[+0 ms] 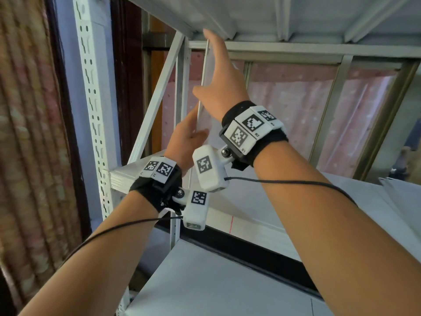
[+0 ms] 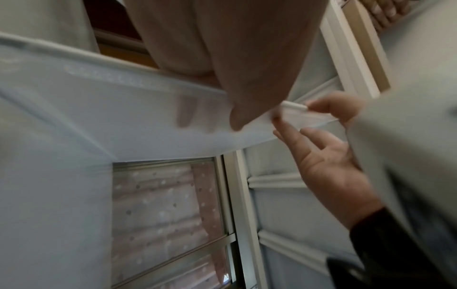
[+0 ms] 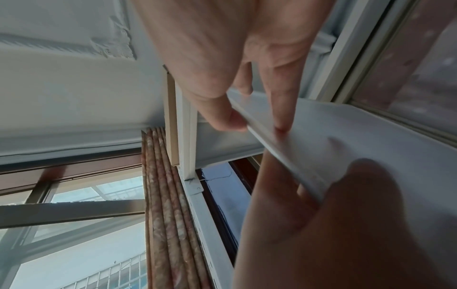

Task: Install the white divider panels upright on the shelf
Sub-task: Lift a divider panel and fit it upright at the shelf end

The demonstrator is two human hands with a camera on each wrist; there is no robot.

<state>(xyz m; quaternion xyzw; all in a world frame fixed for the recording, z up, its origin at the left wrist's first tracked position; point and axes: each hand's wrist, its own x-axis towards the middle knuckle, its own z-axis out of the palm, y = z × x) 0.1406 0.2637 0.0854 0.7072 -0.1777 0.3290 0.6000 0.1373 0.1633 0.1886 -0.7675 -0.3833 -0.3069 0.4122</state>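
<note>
A thin white divider panel [image 1: 207, 115] stands upright between the lower shelf [image 1: 262, 201] and the upper shelf [image 1: 250, 14], near the rack's left end. My right hand [image 1: 211, 65] is high on the panel's front edge, with its fingers reaching up to the underside of the upper shelf. In the right wrist view my right hand's thumb [image 3: 222, 117] and index finger [image 3: 281, 117] pinch the panel [image 3: 371, 146]. My left hand [image 1: 191, 131] grips the same edge lower down. Its fingers show through the translucent panel [image 2: 99, 117] in the left wrist view.
A perforated white upright post [image 1: 91, 87] and a diagonal brace [image 1: 159, 87] stand just left of the panel. More white sheets [image 1: 396, 188] lie at the shelf's right end. Another shelf [image 1: 205, 281] sits below. A patterned curtain [image 1: 27, 133] hangs at the left.
</note>
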